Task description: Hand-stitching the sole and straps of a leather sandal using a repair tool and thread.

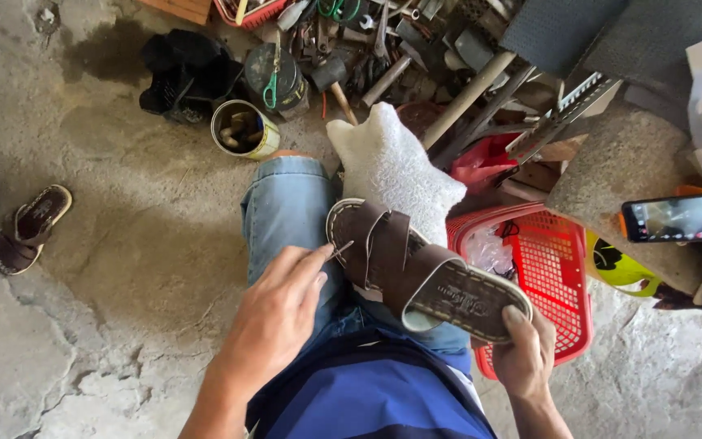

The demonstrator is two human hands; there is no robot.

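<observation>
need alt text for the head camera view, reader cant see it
A person's right hand holds a brown sandal over their lap while the left hand pinches a thin needle at its edge. A red basket, scattered tools and a second sandal lie on the concrete floor.

cracked concrete floor (123,244), brown sandal (30,228), open tin can (244,128), red plastic basket (546,276), tool pile (383,41)

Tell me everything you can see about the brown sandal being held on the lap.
The brown sandal looks like leather, with wide crossed straps over a dark footbed and pale stitching around the sole edge. It lies tilted across the knee in jeans, toe end against a white cloth. The right hand grips its heel; the left hand holds a thin needle-like tool at its edge.
</observation>
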